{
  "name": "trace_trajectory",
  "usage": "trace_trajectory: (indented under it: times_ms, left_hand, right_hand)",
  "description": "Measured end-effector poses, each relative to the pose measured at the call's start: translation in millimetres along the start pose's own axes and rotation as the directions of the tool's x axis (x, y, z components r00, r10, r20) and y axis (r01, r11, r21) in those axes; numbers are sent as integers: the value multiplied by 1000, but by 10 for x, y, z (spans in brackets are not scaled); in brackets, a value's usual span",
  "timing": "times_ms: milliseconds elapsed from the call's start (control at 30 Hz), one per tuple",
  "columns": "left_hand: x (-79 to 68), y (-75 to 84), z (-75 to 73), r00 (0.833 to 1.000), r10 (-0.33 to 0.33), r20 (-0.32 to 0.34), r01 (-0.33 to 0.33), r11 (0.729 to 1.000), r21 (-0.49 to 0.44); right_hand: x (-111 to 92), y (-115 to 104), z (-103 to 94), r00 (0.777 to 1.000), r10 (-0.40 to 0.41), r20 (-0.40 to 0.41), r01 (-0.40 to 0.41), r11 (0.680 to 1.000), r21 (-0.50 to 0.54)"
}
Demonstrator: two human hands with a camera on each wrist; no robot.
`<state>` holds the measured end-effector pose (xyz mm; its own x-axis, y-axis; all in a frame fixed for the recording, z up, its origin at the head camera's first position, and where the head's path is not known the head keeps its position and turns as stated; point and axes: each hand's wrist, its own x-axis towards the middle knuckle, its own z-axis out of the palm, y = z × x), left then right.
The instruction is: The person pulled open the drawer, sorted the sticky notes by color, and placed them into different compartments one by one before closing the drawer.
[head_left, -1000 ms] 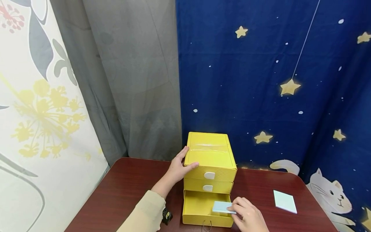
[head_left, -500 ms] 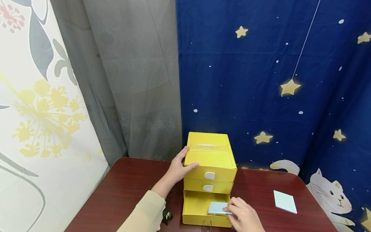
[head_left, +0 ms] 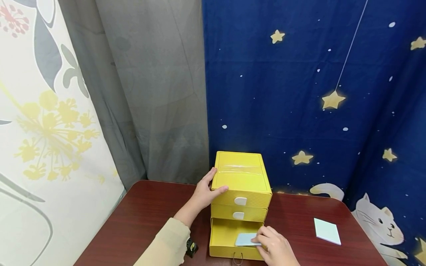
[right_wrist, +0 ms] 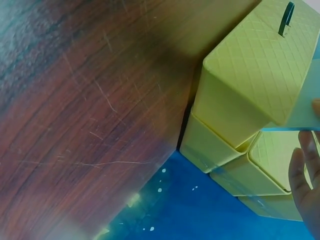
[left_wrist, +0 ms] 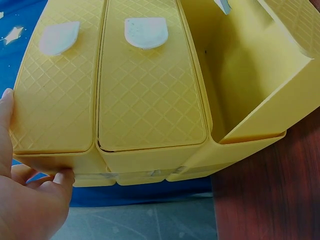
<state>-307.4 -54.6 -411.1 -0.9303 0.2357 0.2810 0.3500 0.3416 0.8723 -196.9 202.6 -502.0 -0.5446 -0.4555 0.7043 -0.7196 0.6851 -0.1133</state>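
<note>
A yellow drawer cabinet point(head_left: 241, 162) stands on the table, its bottom drawer point(head_left: 217, 251) pulled out and the two drawers above closed. My left hand point(head_left: 202, 194) holds the cabinet's upper left front corner, thumb over the front top edge and the other fingers along the side. Between thumb and fingers, my right hand point(head_left: 275, 246) pinches a light blue pad of paper point(head_left: 243, 239) by its right end. The pad lies low over the open drawer's inside; whether it touches the bottom I cannot tell. In the right wrist view the pad point(right_wrist: 302, 112) shows only partly.
A pale green square pad point(head_left: 327, 231) lies on the dark red table point(head_left: 156, 201) at the right. Beside the left sleeve sits a small black object point(head_left: 191, 247), partly hidden. A thin loop handle point(head_left: 237, 259) hangs on the drawer front. Curtains stand behind the table.
My right hand has moved left and slightly down with the blue pad, farther over the open drawer. The left hand and the cabinet have stayed in place.
</note>
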Motion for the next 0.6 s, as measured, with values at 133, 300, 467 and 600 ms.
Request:
trace_trajectory:
  times_ms: [133,300,467,600]
  left_hand:
    - [1,-1,5,1000,2,-1,-2,1000,-5]
    - [3,-4,13,1000,-2,0,2,1000,3]
    - [2,1,10,1000,4,-3,-4,1000,15]
    - [-5,5,7,1000,0,-5,0,1000,11]
  right_hand:
    - [1,9,31,999,21,28,-21,1000,-11]
    - [6,23,83,997,45,58,-43,998,-35]
    - [15,33,132,995,63,78,-57,995,-82]
    - [31,41,166,994,69,89,-58,991,-118]
